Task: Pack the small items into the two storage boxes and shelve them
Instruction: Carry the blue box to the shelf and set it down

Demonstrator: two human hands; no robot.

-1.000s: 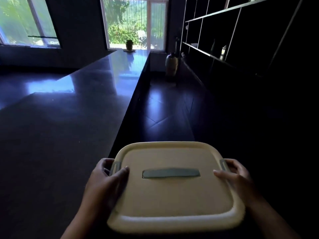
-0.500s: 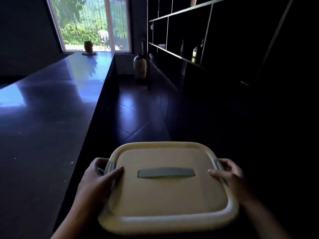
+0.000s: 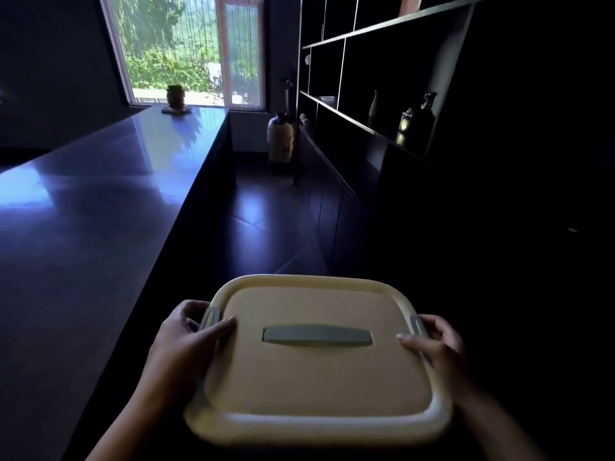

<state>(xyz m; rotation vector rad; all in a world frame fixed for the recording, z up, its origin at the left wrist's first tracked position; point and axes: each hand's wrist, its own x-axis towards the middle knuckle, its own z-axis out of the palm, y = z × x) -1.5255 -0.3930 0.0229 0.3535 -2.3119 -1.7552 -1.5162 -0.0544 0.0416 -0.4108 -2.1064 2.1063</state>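
I carry a cream storage box (image 3: pixel 316 387) with its lid on; a grey handle (image 3: pixel 316 335) lies flat in the middle of the lid. My left hand (image 3: pixel 186 344) grips the box's left side at a grey clip, thumb on the lid. My right hand (image 3: pixel 436 344) grips the right side at the other clip. The box is held in the air over the dark floor, between the counter and the shelving. What is inside is hidden by the lid.
A long dark glossy counter (image 3: pixel 100 211) runs along the left, with a small pot (image 3: pixel 175 96) at its far end by the window. Dark open shelves (image 3: pixel 376 81) stand on the right, holding a jug (image 3: pixel 416 119). A tall vase (image 3: pixel 280 138) stands on the floor ahead.
The view has swung to the right, so the shelving fills more of the frame and the counter less. The box stays held in both hands the same way.
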